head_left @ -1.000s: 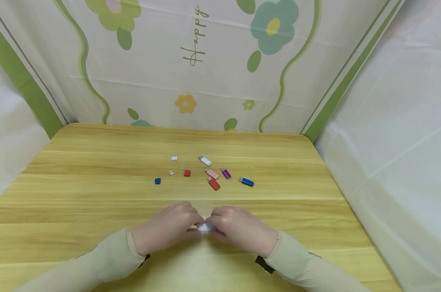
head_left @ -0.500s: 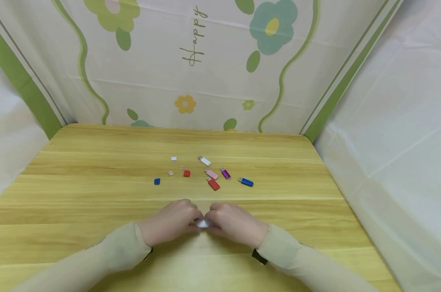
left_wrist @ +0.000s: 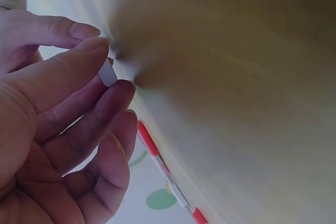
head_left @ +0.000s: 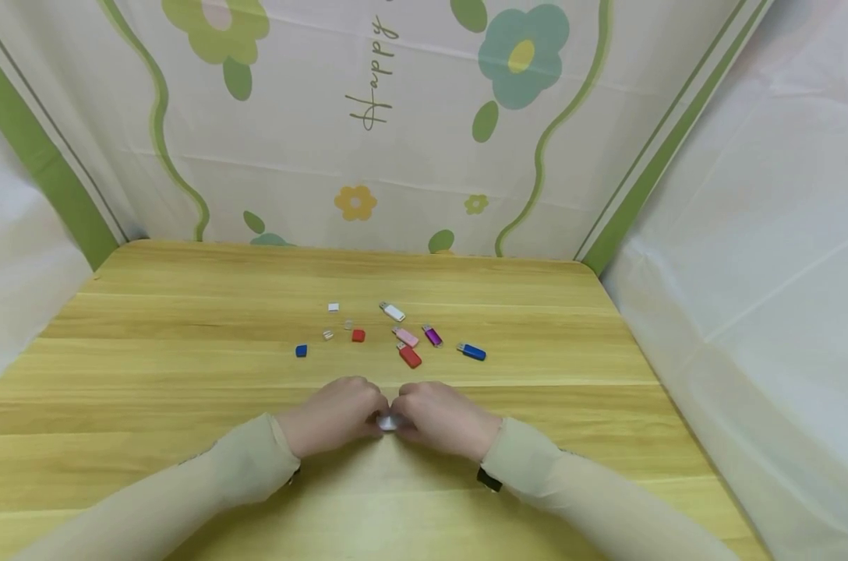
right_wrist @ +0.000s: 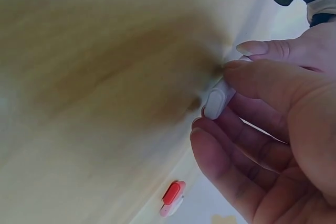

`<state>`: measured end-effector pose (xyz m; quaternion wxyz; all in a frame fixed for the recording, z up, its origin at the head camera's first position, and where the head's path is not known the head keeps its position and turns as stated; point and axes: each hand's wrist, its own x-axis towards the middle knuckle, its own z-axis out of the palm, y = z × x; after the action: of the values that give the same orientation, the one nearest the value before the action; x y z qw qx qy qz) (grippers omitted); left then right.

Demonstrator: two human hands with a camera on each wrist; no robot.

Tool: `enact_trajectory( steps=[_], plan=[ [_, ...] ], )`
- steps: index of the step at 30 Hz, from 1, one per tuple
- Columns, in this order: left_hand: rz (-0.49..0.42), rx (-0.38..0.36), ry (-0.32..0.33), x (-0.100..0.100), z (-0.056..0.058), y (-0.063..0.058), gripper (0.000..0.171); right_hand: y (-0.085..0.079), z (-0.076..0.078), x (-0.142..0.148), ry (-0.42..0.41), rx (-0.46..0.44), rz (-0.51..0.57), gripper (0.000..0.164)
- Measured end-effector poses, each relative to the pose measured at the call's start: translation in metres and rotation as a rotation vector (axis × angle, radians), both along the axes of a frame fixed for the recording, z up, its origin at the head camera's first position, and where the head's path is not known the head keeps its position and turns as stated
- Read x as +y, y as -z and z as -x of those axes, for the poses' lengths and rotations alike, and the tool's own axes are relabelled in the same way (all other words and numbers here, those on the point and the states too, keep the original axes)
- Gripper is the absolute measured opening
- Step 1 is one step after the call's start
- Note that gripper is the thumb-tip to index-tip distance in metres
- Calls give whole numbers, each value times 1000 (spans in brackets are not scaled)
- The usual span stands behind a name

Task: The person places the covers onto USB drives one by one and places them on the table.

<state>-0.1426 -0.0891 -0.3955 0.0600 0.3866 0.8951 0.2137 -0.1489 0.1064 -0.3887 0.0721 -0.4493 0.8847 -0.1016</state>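
Both hands meet near the front middle of the table, fingertips close together around a small white USB stick [head_left: 386, 423]. My left hand [head_left: 336, 417] pinches one end of it between thumb and fingers; in the left wrist view a pale end [left_wrist: 108, 73] shows past the thumb. From the other side my right hand [head_left: 445, 421] pinches the stick, and the right wrist view shows its rounded white end [right_wrist: 218, 99] below the thumb. The fingers hide most of its length, so I cannot tell whether a cap is on it.
Beyond the hands lie uncapped USB sticks: white [head_left: 393, 312], pink [head_left: 405, 337], purple [head_left: 433, 336], red [head_left: 409, 356] and blue [head_left: 472, 352]. Left of them are loose caps: white [head_left: 333, 308], red [head_left: 358, 336], blue [head_left: 301, 351] and two clear ones [head_left: 328, 335]. A flowered curtain [head_left: 424, 156] hangs behind.
Both hands, with the white stick between them, have shifted slightly away from the body, toward the row of USB sticks. Their pinch looks the same, and the things on the table keep their arrangement.
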Motion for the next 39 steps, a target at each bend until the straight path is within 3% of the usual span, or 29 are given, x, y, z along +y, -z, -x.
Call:
enact_trajectory(
  steps=[28, 39],
  plan=[
    [42, 0, -26, -1, 6, 4, 8, -1, 8, -1, 6, -66, -11, 12],
    [62, 39, -68, -14, 10, 2, 13, -8, 11, 4, 33, -73, -41, 16]
  ],
)
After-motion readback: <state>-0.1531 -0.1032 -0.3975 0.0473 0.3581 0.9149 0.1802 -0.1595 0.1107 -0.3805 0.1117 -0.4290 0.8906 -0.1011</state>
